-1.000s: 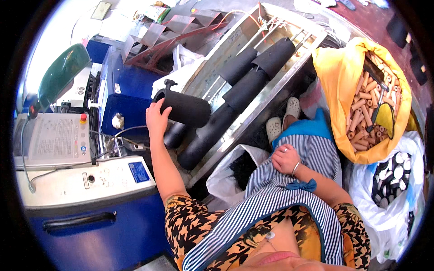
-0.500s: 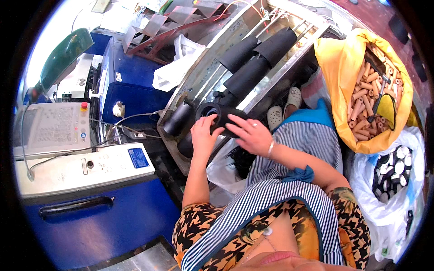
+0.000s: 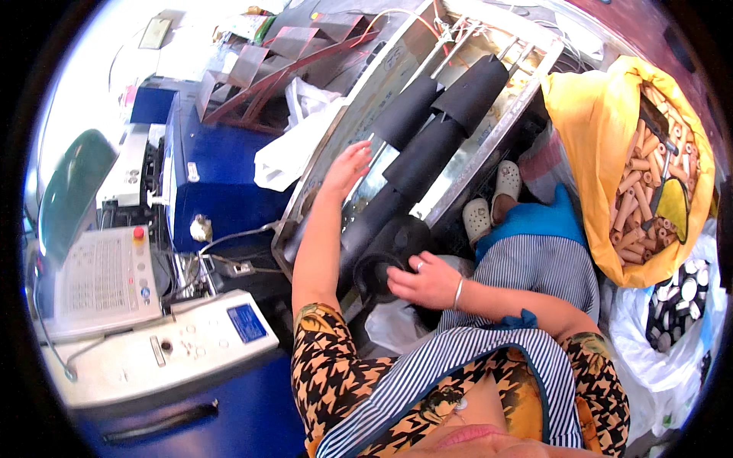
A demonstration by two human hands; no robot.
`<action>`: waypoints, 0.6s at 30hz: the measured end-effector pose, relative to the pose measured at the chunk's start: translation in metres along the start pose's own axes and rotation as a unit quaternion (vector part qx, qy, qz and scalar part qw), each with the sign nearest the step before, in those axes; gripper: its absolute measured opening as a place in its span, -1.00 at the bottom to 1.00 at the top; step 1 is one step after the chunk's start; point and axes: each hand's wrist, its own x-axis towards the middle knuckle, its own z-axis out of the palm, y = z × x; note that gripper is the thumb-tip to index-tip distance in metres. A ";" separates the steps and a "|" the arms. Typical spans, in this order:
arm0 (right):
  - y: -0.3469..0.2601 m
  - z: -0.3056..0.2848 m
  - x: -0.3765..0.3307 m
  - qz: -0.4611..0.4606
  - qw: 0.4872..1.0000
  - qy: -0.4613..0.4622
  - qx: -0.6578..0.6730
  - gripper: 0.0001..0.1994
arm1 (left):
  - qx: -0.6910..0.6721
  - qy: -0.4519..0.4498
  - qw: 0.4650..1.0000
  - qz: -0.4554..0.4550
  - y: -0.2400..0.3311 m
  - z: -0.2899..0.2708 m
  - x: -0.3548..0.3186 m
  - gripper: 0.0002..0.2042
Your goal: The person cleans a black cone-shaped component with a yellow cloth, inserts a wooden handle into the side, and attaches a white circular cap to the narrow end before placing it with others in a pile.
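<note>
My right hand (image 3: pixel 427 281) is at the open round end of a black tapered sleeve (image 3: pixel 401 237), fingertips closed on its rim. The sleeve's ring-shaped mouth faces me at the near end of a long trough (image 3: pixel 500 118). Over the trough's left side my left hand (image 3: pixel 347 169) reaches out, fingers loosely stretched and nothing seen in them. Its fingertips are close to a black sleeve (image 3: pixel 407 113) lying on metal rods (image 3: pixel 449 52). Alongside, another row of black sleeves (image 3: pixel 473 93) runs down the trough. My left forearm partly hides the sleeves at the near left.
At my right stand a yellow sack (image 3: pixel 584 114) of tan tubes and a white bag (image 3: pixel 634 359) of black and white pieces. To the left are a blue machine (image 3: pixel 214 156), a control panel (image 3: pixel 103 278) with a red button, and a green lamp (image 3: pixel 76 191). White plastic (image 3: pixel 286 160) lies by the trough.
My left hand has left the near sleeve and moved forward along the trough. My right hand has come nearer to me with that sleeve, its mouth now turned toward me. The view has shifted slightly.
</note>
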 end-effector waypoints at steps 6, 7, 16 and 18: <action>0.006 -0.004 -0.006 -0.019 0.999 -0.003 0.040 -0.73 | 0.080 -0.019 0.996 -0.032 -0.035 0.020 0.113 -0.60; 0.007 -0.004 -0.005 -0.021 0.999 0.001 0.042 -0.74 | 0.068 -0.007 0.997 -0.029 -0.039 0.019 0.123 -0.58; 0.012 0.011 0.000 -0.033 0.997 0.066 0.012 -0.84 | -0.141 0.177 0.974 0.012 -0.037 -0.028 0.192 -0.53; 0.011 0.012 0.000 -0.041 0.996 0.075 0.015 -0.82 | -0.156 0.203 0.966 0.022 -0.041 -0.046 0.201 -0.56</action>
